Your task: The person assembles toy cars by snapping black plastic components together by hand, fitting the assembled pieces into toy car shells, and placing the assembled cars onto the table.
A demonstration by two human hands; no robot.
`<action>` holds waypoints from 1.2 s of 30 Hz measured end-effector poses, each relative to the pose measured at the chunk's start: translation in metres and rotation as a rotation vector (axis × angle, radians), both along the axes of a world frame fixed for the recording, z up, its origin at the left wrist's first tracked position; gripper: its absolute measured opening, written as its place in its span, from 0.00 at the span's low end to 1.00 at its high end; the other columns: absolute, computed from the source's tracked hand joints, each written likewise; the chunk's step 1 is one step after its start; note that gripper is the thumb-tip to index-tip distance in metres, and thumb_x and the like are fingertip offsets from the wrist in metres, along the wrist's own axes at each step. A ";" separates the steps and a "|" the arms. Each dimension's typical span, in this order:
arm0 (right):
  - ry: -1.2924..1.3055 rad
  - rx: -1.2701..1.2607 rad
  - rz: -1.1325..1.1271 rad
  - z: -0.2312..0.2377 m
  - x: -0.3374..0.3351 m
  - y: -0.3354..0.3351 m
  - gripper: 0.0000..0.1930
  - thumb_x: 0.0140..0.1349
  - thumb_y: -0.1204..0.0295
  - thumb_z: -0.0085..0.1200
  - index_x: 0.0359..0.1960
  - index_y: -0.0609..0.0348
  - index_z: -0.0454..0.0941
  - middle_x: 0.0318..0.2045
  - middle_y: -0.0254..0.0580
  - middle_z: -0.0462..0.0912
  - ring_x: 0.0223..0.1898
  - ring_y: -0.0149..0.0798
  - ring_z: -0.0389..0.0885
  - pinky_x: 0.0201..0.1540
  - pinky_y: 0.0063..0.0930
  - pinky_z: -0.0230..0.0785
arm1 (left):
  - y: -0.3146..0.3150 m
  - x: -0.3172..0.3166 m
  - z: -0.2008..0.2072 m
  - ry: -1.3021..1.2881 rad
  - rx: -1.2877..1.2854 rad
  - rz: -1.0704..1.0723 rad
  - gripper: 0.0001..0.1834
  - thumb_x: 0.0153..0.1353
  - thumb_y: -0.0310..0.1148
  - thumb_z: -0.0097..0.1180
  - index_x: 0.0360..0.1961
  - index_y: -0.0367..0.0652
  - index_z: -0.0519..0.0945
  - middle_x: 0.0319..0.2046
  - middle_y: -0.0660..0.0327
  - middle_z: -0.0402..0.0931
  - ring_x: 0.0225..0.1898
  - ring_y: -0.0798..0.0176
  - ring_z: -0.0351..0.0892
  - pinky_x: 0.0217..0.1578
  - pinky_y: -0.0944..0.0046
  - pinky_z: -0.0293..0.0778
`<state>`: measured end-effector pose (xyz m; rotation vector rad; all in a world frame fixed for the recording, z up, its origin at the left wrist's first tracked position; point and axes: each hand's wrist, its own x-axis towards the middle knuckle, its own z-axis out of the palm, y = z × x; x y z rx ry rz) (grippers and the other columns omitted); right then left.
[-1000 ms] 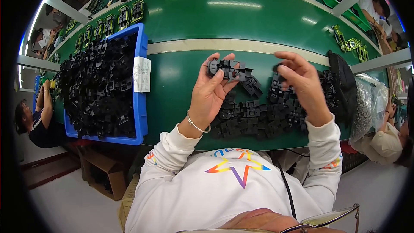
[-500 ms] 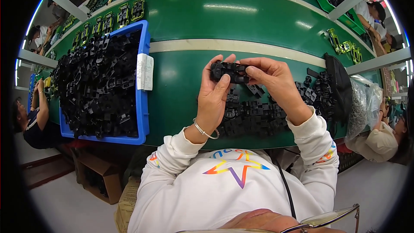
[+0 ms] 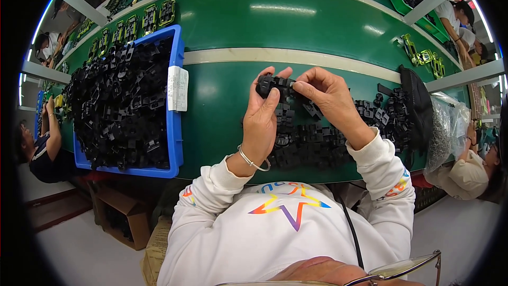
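Observation:
My left hand (image 3: pixel 260 114) is closed around a small black plastic part (image 3: pixel 279 86) with several raised sections, its thumb pressed on the near side. At the right end of that part, my right hand (image 3: pixel 329 97) pinches thumb and forefinger together. Whatever lies between those fingertips is too small and covered to make out. Below both hands, a heap of similar black plastic parts (image 3: pixel 312 143) spreads over the green table (image 3: pixel 211 100). One loose black piece (image 3: pixel 312 110) lies just under the right hand.
A blue crate (image 3: pixel 177 127) full of black parts stands on the left, a paper label (image 3: pixel 178 89) on its side. To the right are a black bag (image 3: pixel 415 98) and a clear plastic bag (image 3: pixel 447 127). Yellow-green framed pieces (image 3: pixel 150 18) line the far left. Other people work on both sides.
My right hand has shifted slightly, its fingers now bunched at the part's right end instead of lying along it. The left hand keeps its hold, tilting the part a little.

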<state>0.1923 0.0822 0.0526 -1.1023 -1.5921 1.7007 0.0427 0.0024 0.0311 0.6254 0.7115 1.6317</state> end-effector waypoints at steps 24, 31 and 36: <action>-0.386 1.220 0.325 0.051 0.028 0.002 0.14 0.52 0.79 0.62 0.43 0.57 0.80 0.37 0.42 0.78 0.34 0.45 0.81 0.33 0.34 0.75 | 0.006 -0.019 0.015 -0.010 -0.184 -0.270 0.21 0.74 0.34 0.37 0.65 0.38 0.59 0.58 0.45 0.70 0.51 0.58 0.79 0.46 0.57 0.83; -0.451 1.210 0.303 0.053 0.024 -0.004 0.14 0.51 0.79 0.62 0.41 0.58 0.79 0.35 0.42 0.78 0.33 0.45 0.80 0.33 0.34 0.74 | 0.006 -0.018 0.019 0.000 -0.193 -0.312 0.22 0.73 0.38 0.41 0.64 0.42 0.58 0.59 0.49 0.70 0.52 0.59 0.78 0.47 0.54 0.80; -0.541 1.238 0.364 0.057 0.023 -0.004 0.12 0.50 0.79 0.63 0.38 0.58 0.78 0.35 0.40 0.78 0.33 0.46 0.80 0.34 0.36 0.73 | 0.004 -0.017 0.016 0.017 -0.196 -0.324 0.22 0.73 0.38 0.41 0.64 0.43 0.58 0.58 0.50 0.70 0.52 0.59 0.78 0.47 0.55 0.81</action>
